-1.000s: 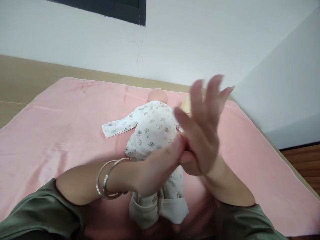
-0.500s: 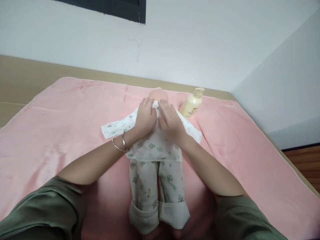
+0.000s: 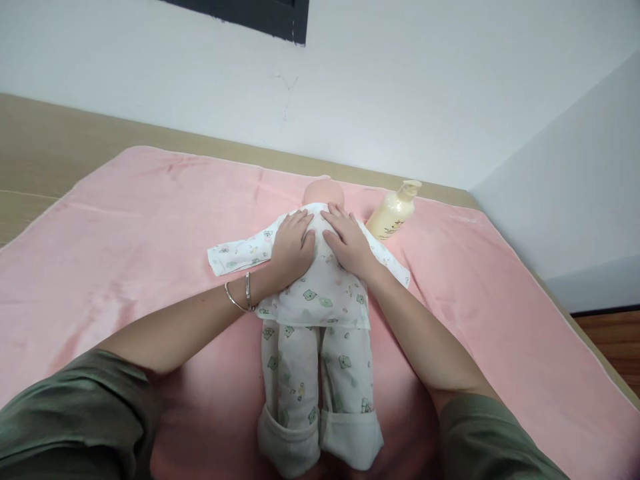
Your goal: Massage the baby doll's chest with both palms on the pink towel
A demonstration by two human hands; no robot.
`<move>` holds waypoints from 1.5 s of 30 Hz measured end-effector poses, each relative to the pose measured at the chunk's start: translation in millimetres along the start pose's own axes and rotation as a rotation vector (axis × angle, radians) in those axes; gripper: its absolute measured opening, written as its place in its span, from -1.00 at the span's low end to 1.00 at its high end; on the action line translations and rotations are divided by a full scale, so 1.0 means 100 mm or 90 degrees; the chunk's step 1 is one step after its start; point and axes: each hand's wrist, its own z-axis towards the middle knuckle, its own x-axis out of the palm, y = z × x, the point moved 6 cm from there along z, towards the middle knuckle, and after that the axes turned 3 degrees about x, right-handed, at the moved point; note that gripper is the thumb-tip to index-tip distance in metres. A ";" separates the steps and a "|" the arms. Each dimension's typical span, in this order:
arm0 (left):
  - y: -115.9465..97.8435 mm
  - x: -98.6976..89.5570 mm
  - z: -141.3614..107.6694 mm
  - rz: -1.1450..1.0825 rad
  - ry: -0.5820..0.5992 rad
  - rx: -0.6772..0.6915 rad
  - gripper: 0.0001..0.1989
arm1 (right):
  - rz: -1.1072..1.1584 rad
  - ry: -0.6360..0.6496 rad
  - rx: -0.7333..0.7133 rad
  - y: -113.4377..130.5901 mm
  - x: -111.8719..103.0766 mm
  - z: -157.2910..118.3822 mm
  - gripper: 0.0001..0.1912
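A baby doll (image 3: 324,192) lies in front of me with its head toward the wall, apparently face down. It wears a white printed top (image 3: 320,287) with long sleeves stretched to both sides. White patterned trousers (image 3: 297,373) with turned-up cuffs cover its legs. My left hand (image 3: 294,247) rests flat on the upper left of the top, fingers extended toward the head. On the upper right of the top lies my right hand (image 3: 349,243), palm down with the fingers apart. Both thumbs point inward, and a strip of cloth shows between them.
Beneath the doll spreads a pink blanket (image 3: 165,220) on a wooden surface (image 3: 30,147). A pale yellow pump bottle (image 3: 393,212) leans or lies beside the doll's right-hand sleeve. Behind stands a white wall (image 3: 400,87) with a dark frame (image 3: 280,17).
My hands have moved slightly apart and down from the doll's collar onto its upper back, now lying flatter. The whole view has shifted a little.
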 end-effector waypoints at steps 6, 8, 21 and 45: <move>-0.04 -0.05 0.02 -0.020 0.021 -0.004 -0.63 | -0.108 0.020 -0.065 0.35 0.08 -0.19 -0.37; -0.05 -0.07 0.04 -0.043 0.031 -0.007 -0.67 | -0.111 0.025 -0.134 0.52 0.11 -0.29 -0.35; -0.01 -0.06 -0.02 -0.001 0.000 -0.035 -0.57 | -0.163 -0.037 0.024 0.42 0.00 -0.39 -0.40; -0.01 -0.06 0.00 -0.002 0.005 -0.018 -0.55 | -0.092 0.052 -0.042 0.25 0.08 -0.17 -0.39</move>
